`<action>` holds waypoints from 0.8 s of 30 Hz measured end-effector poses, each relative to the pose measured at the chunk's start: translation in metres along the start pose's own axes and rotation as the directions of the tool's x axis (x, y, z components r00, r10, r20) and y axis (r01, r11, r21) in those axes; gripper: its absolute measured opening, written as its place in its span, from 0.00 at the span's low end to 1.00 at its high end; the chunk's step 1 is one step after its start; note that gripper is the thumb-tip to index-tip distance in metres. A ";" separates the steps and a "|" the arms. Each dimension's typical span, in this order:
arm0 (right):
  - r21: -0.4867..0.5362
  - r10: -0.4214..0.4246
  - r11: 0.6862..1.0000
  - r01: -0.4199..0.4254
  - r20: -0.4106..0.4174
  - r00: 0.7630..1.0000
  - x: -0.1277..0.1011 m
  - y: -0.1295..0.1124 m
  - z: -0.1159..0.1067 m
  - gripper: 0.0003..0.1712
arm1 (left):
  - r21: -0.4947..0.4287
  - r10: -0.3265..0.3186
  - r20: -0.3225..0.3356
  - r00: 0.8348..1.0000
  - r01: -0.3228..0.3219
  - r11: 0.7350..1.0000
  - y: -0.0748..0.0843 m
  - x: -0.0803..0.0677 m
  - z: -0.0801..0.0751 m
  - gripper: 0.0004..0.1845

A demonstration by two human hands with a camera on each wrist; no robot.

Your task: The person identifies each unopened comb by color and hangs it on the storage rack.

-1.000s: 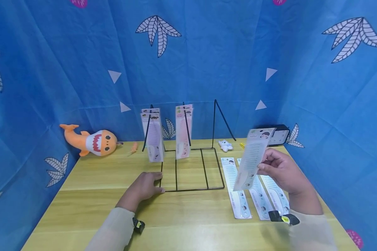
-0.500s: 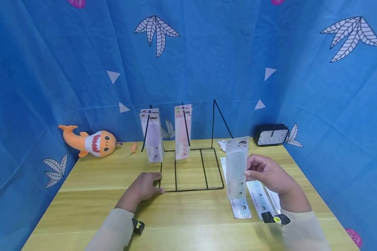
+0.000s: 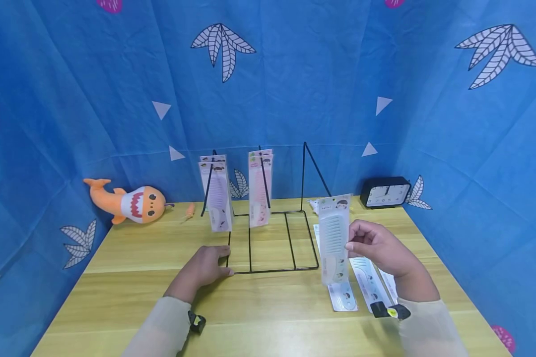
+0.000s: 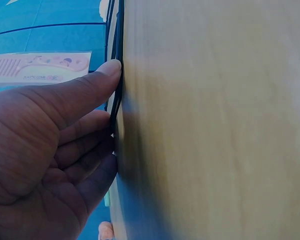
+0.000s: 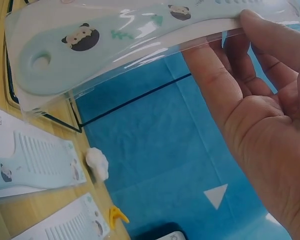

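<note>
My right hand (image 3: 377, 245) pinches the edge of a packaged pale green comb (image 3: 334, 243) by thumb and fingers, holding it upright above the table. In the right wrist view, the comb's handle (image 5: 55, 60) with its hole shows through clear plastic. My left hand (image 3: 205, 267) holds the front left corner of a black wire rack (image 3: 272, 270) on the table, thumb and fingertips on the wire. Packaged purple combs (image 3: 217, 198) hang on the rack's left hook and packaged pink combs (image 3: 260, 191) on its middle hook. Its right hook (image 3: 317, 171) carries nothing.
More packaged green combs (image 3: 370, 282) lie on the table at the right, partly hidden by the held comb and hand. Behind stand a black clock (image 3: 386, 192) and a small white figure (image 3: 314, 206). An orange shark plush (image 3: 134, 202) lies at the back left. Blue cloth surrounds the table.
My right hand has carried the packaged comb left and slightly down, turning it more upright and uncovering the clock. It barely moved in the last half second. The left hand stays on the rack.
</note>
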State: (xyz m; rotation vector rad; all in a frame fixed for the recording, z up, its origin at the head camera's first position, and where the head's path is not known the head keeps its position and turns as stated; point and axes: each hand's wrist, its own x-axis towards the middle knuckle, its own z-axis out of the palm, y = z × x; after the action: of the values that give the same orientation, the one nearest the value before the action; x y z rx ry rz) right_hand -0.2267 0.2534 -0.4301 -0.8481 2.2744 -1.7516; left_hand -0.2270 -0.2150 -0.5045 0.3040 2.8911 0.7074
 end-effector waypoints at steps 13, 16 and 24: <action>-0.058 0.071 0.995 -0.077 -0.098 0.993 0.008 0.001 0.007 0.06 | 0.006 0.002 -0.002 1.000 -0.002 1.000 -0.001 0.000 -0.001 0.34; -0.075 0.114 0.989 -0.125 -0.142 0.983 0.011 0.001 0.010 0.07 | 0.002 0.004 -0.001 1.000 -0.004 1.000 0.000 0.000 -0.002 0.34; -0.089 0.230 0.962 -0.257 -0.236 0.944 0.021 -0.001 0.018 0.09 | -0.009 -0.004 0.005 1.000 0.004 1.000 0.000 0.000 0.000 0.34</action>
State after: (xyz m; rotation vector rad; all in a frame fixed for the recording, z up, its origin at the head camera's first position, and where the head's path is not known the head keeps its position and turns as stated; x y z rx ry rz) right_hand -0.2359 0.2274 -0.4299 -0.3771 2.5186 -1.6882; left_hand -0.2267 -0.2152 -0.5046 0.2986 2.8826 0.7174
